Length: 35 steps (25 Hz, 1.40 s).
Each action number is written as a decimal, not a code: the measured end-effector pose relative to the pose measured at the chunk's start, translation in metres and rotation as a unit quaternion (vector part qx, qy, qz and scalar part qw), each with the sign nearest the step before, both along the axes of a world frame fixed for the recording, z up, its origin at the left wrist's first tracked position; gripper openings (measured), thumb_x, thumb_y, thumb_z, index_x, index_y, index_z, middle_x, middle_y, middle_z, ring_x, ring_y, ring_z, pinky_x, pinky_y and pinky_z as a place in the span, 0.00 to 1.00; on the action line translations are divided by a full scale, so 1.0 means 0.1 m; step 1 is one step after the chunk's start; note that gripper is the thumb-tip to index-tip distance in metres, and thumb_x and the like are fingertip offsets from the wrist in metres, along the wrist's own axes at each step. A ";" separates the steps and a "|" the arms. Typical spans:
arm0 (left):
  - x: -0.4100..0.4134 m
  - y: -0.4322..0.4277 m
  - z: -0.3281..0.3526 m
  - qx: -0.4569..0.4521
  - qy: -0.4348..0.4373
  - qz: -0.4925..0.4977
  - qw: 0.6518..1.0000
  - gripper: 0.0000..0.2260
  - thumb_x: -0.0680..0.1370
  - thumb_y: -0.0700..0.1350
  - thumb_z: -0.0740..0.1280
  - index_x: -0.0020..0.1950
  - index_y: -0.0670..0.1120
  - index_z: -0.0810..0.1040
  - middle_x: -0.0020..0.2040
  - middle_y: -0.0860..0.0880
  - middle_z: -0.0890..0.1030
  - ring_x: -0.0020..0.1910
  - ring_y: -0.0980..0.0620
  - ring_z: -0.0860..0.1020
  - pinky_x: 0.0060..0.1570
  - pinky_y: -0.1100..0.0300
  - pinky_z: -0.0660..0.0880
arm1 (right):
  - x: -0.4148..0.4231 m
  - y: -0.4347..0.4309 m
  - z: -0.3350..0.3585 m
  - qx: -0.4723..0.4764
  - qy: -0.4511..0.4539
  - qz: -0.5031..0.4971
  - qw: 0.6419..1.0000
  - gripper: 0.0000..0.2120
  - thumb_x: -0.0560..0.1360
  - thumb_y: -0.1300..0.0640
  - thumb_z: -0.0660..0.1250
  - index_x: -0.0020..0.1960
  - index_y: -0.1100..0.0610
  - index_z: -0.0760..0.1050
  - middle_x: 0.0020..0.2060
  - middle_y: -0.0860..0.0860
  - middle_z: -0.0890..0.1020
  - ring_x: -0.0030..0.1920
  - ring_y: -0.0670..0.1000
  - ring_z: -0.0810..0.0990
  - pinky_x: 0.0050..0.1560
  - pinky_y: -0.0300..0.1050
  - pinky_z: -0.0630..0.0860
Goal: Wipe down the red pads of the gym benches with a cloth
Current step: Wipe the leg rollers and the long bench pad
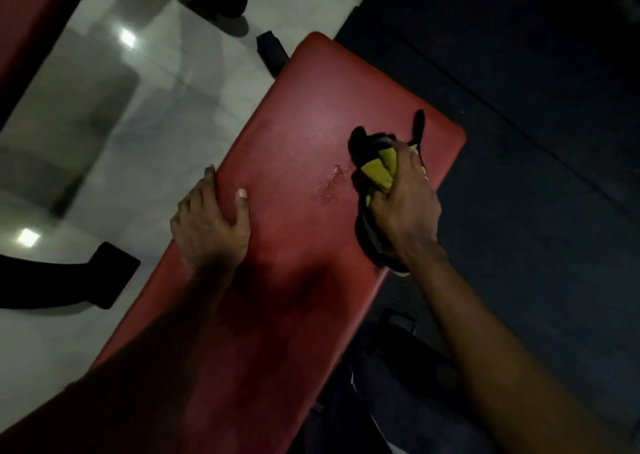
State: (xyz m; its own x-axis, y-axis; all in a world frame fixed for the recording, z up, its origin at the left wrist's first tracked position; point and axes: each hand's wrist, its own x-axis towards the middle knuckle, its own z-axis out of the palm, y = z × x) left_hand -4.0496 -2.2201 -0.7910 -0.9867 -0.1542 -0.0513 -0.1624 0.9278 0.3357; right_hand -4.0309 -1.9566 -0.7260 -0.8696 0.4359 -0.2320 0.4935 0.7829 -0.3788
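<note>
Two hands on the red pad [294, 135]: the right hand [405, 204] clutches a yellow-black cloth [379, 171]. The left hand [211, 225] grips its edge.

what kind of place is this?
Most likely a gym: a long red padded bench top, dark rubber floor matting beside it, and a black equipment foot on pale glossy tiles.

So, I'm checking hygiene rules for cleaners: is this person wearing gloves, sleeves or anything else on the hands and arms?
No gloves: the left hand and right hand are bare. The left forearm and right forearm show no sleeves, watch or bands. No rings show, though the light is dim.
</note>
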 end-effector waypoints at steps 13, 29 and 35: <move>-0.06 -0.05 0.04 0.020 -0.052 -0.007 0.998 0.30 0.80 0.61 0.56 0.78 0.47 0.64 0.68 0.46 0.76 0.65 0.44 0.74 0.65 0.46 0.69 | -1.06 -0.80 -0.19 0.078 0.016 0.041 0.996 0.28 0.75 0.55 0.67 0.73 0.57 0.64 0.71 0.54 0.71 0.65 0.58 0.75 0.51 0.58 0.80; -0.07 -0.09 0.00 0.049 -0.074 -0.013 0.996 0.30 0.79 0.62 0.57 0.77 0.49 0.65 0.69 0.47 0.75 0.67 0.45 0.73 0.67 0.47 0.67 | -1.62 -0.55 -0.08 0.015 0.000 0.312 0.950 0.24 0.74 0.54 0.67 0.70 0.52 0.70 0.63 0.52 0.77 0.58 0.55 0.78 0.48 0.48 0.74; -0.06 -0.08 0.00 0.038 -0.079 -0.012 0.996 0.30 0.79 0.63 0.54 0.78 0.50 0.64 0.69 0.47 0.75 0.67 0.45 0.74 0.66 0.46 0.67 | -0.76 -0.45 -0.10 0.038 -0.017 0.253 0.967 0.31 0.73 0.52 0.69 0.75 0.49 0.64 0.73 0.52 0.71 0.67 0.56 0.75 0.51 0.53 0.80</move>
